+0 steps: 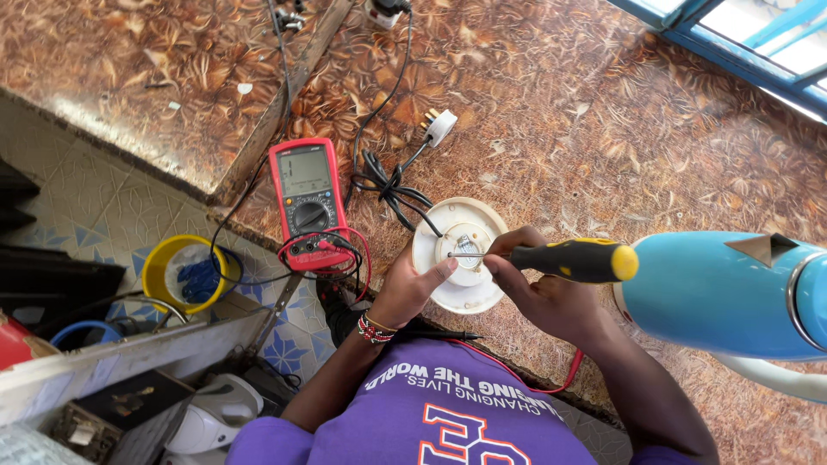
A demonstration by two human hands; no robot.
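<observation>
The white round base (465, 258) sits on the brown patterned counter (603, 146) just ahead of your chest, at the middle of the view, underside up with a small metal part showing in its centre. Your left hand (413, 284) grips its rim at about 8 o'clock, thumb laid across the top, fingers curled under the edge. Your right hand (538, 293) is closed around a screwdriver (568, 260) with a black and yellow handle; the thin shaft runs toward 9 o'clock and its tip rests at the centre of the base.

A black cord (388, 185) leaves the base at 11 o'clock, loops on the counter, and ends in a white plug (439, 127) farther out on that line. At 9 o'clock from the base, close by, lies a red multimeter (308, 202) with red and black leads (345, 254) coiled over its lower end. A red lead also trails along the counter edge at 5 o'clock. At 3 o'clock, just beside your right hand, stands a blue kettle (724, 293). Far out at 9 o'clock, below the counter edge, a yellow roll of tape (181, 274) lies on the tiled floor (95, 207).
</observation>
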